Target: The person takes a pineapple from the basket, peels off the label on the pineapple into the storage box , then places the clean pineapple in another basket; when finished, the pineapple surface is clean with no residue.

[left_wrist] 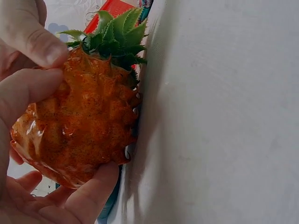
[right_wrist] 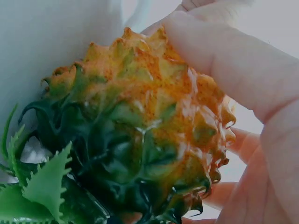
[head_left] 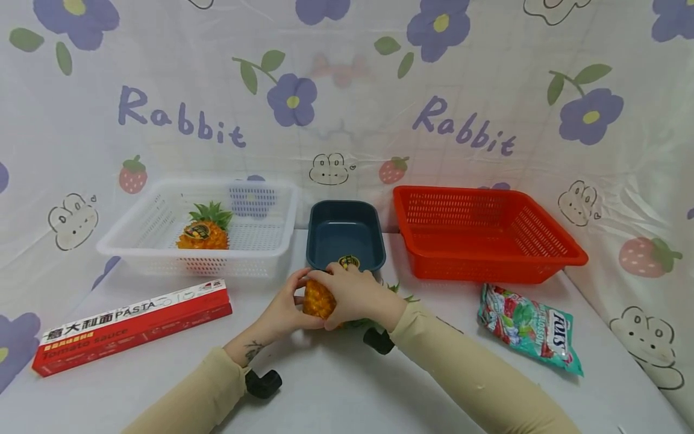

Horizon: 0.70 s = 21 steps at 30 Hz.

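Note:
A small orange pineapple [head_left: 318,299] lies on its side between both hands, low over the table in front of the blue-grey tub. Its spiky green leaves [left_wrist: 119,35] point toward the right, partly hidden behind the right hand in the head view. My left hand [head_left: 290,306] holds the base end, thumb and fingers curved round it. From above, my right hand [head_left: 360,295] grips the same fruit, its thumb next to the left hand's fingers. In the right wrist view the pineapple's skin [right_wrist: 140,126] turns from orange to dark green near the leaves.
A second pineapple [head_left: 205,234] stands in the white basket [head_left: 260,259] at back left. The blue-grey tub [head_left: 347,208] is at the back middle, the red basket [head_left: 488,265] at back right. A pasta box [head_left: 132,325] lies left, a Fox's candy bag [head_left: 528,328] right.

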Available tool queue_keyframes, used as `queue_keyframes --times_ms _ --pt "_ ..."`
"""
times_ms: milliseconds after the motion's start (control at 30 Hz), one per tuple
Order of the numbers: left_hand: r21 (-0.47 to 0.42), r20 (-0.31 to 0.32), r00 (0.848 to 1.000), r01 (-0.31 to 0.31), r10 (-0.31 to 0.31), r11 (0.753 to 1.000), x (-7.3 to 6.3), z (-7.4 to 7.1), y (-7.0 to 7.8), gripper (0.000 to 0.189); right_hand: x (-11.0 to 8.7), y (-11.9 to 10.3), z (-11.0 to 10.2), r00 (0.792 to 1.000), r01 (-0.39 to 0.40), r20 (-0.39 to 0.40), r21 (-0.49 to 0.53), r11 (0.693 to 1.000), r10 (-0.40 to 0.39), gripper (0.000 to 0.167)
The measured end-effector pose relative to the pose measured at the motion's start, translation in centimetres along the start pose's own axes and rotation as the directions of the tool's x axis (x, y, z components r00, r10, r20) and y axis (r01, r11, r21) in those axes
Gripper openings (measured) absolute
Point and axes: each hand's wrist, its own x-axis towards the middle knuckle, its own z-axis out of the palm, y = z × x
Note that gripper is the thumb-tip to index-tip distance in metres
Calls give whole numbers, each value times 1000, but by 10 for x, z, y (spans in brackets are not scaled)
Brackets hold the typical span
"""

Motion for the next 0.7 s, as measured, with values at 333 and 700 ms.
queue_keyframes --times_ms 333,700 --pt "-72 -50 984 166 -170 984 -15 -15 9 86 0 -4 3 1000 16 -8 -27 1000 -16 83" --pt "-504 -420 866 27 -272 863 -39 -77 28 75 2 -6 5 1000 12 0 -40 999 -12 81"
